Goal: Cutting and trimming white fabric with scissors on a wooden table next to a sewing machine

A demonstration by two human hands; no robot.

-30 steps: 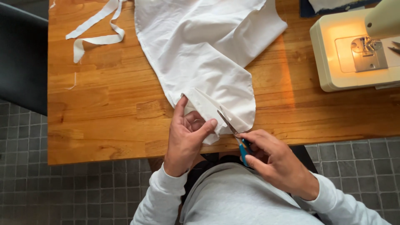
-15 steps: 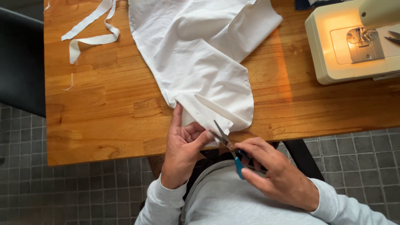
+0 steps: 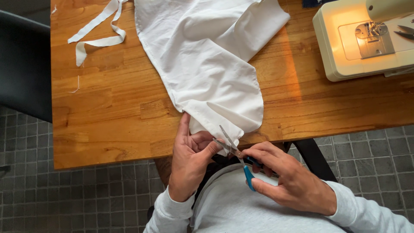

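Observation:
A white garment (image 3: 207, 64) lies across the wooden table (image 3: 108, 125), its folded hem end hanging over the near edge. My left hand (image 3: 189, 162) pinches that hem end between thumb and fingers. My right hand (image 3: 289, 181) holds blue-handled scissors (image 3: 235, 153), whose blades are parted at the hem right beside my left thumb.
A cream sewing machine (image 3: 366, 39) with its lamp lit stands at the table's back right. A white fabric strip (image 3: 97, 32) lies at the back left, with a short loose thread (image 3: 76, 86) near it. A dark chair (image 3: 23, 64) sits left; grey tiled floor (image 3: 86, 194) lies below.
The scissors have shifted slightly left along the hem toward my left thumb. My left hand keeps its hold on the fabric.

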